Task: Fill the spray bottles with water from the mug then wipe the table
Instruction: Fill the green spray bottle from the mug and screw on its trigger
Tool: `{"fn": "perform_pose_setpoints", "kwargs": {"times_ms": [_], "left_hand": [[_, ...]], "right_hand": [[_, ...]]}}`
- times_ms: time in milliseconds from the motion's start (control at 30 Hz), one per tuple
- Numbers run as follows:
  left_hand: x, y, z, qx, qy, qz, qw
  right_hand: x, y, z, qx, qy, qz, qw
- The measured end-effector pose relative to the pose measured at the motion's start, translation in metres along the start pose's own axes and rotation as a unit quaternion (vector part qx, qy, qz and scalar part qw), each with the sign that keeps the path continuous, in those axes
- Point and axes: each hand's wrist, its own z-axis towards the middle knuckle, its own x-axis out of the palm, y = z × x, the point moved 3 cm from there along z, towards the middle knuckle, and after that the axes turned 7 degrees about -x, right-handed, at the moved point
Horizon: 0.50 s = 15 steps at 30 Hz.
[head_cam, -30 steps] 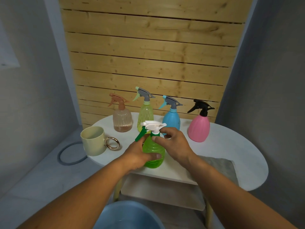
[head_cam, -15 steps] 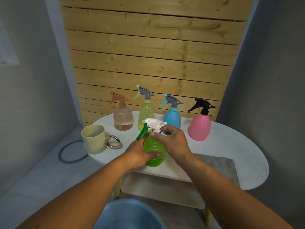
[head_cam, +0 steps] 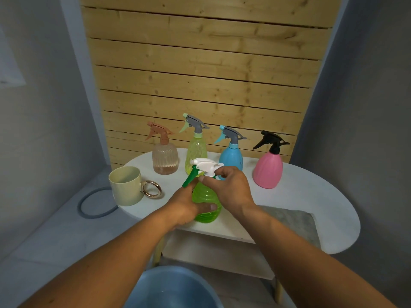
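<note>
A: Ok, grip status?

B: Left hand (head_cam: 184, 205) wrapped round belly of green bottle (head_cam: 205, 202), on table (head_cam: 311, 196) near front edge. Right hand (head_cam: 229, 187) pinches white sprayer head (head_cam: 208, 166) above it.

A: Handling?

B: Prob light, thin plastic, dents if squeezed. Hold belly firm, twist at collar under the head. Mug (head_cam: 126, 185) left of grip.

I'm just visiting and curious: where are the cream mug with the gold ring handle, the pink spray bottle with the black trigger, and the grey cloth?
cream mug with gold ring handle (head_cam: 126, 187), head view, outer wall
pink spray bottle with black trigger (head_cam: 268, 170), head view, ribbed body
grey cloth (head_cam: 293, 221), head view, top surface
</note>
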Motion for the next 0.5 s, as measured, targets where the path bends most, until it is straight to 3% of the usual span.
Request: {"fn": "perform_pose_setpoints", "kwargs": {"times_ms": [167, 300, 400, 500], "left_hand": [[0.000, 0.000, -0.003, 0.003, -0.010, -0.010, 1.000], [0.016, -0.004, -0.002, 0.033, -0.100, -0.001, 0.994], [0.029, -0.007, -0.004, 0.029, -0.157, -0.033, 0.987], [0.038, -0.019, -0.004, 0.038, -0.156, -0.053, 0.986]], "right_hand": [[-0.017, 0.000, -0.005, -0.015, 0.077, -0.053, 0.995], [-0.046, -0.022, -0.016, -0.012, 0.105, -0.080, 0.991], [-0.055, -0.030, -0.028, -0.013, 0.123, -0.031, 0.992], [-0.058, -0.026, -0.029, -0.020, 0.110, 0.040, 0.993]]}}
